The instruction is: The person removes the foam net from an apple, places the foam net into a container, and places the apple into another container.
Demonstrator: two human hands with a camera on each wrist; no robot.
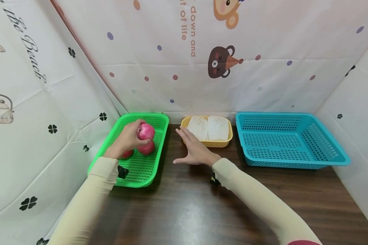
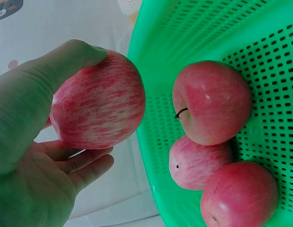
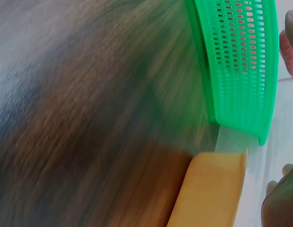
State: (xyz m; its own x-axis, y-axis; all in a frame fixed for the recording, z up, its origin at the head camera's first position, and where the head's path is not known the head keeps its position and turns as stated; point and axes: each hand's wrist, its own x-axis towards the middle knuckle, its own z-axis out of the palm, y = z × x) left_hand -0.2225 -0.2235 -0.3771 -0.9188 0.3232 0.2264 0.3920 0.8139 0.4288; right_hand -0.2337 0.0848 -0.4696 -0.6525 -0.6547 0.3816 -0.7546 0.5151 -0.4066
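My left hand (image 1: 126,139) grips a red-streaked apple (image 2: 101,101), thumb on one side and fingers on the other. In the head view this apple is raised over the green basket (image 1: 140,184). Several more apples lie in that basket; the left wrist view shows one with a dark stem (image 2: 215,101) touching a smaller, paler apple (image 2: 199,163). My right hand (image 1: 195,150) holds nothing, its thumb and fingers spread apart. It hovers at the near left corner of a yellow basket (image 1: 218,144), which contains white foam net sleeves (image 1: 218,128).
To the right stands a blue perforated basket (image 1: 295,164) with nothing in it. All the baskets are on a dark wooden table (image 1: 159,214). Printed white cloth (image 1: 135,88) hangs behind and along both sides.
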